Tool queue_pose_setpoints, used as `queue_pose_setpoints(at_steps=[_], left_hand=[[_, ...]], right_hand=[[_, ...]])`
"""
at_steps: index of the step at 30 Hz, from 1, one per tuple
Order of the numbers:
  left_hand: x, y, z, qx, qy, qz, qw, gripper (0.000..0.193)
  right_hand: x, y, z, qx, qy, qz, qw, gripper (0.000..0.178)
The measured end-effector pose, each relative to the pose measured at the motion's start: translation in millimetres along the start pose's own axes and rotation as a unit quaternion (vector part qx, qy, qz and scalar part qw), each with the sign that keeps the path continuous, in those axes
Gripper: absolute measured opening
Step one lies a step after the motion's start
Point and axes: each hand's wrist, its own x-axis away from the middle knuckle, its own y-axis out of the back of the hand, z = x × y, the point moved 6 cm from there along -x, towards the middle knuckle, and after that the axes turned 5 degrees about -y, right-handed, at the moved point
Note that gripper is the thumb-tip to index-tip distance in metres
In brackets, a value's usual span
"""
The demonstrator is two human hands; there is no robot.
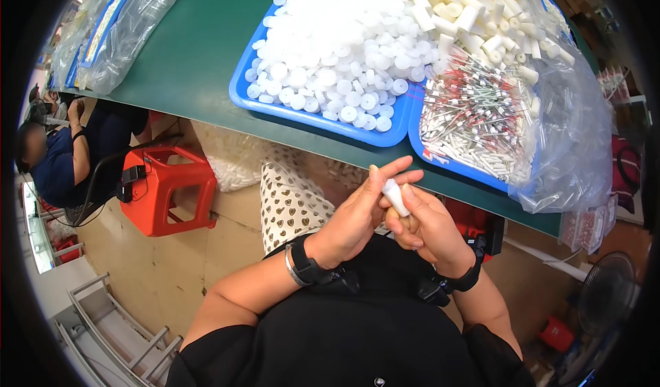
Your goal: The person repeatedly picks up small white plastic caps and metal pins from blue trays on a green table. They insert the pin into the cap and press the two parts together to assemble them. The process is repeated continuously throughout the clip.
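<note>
Above my lap, at the table's front edge, my right hand [434,227] is closed around a small white plastic cylinder [394,197]. One end of it sticks up between thumb and fingers; the rest is hidden in the grip. My left hand [356,220] is right beside it, fingers stretched out and apart, palm turned toward the cylinder. Whether its fingertips touch the piece I cannot tell. Just beyond my hands, a blue tray [242,103] holds a heap of translucent white round caps [330,64].
A second blue tray [459,174] holds thin red-and-white pieces with metal pins [474,105]. Cream foam-like tubes [474,16] are heaped behind it, with a clear plastic bag [570,139] alongside. On the left are a red stool [167,191] and a seated person [58,153].
</note>
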Motion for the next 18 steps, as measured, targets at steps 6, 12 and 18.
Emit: queue_pose_setpoints(at_steps=[6,12,18], left_hand=[[6.0,10.8,10.1,-0.065,-0.033,-0.039,0.997,0.058],[24.6,43.1,43.2,-0.008,0.102,-0.117,0.988,0.062],[41.8,96.3,26.2,-0.102,0.136,-0.265,0.949,0.053]], right_hand=[[-6.3,3.0,-12.0,0.116,0.018,-0.022,0.993,0.038],[-22.6,3.0,-12.7,0.503,0.184,-0.116,0.836,0.029],[-20.8,8.7,-8.5,0.662,0.287,-0.216,0.658,0.037]])
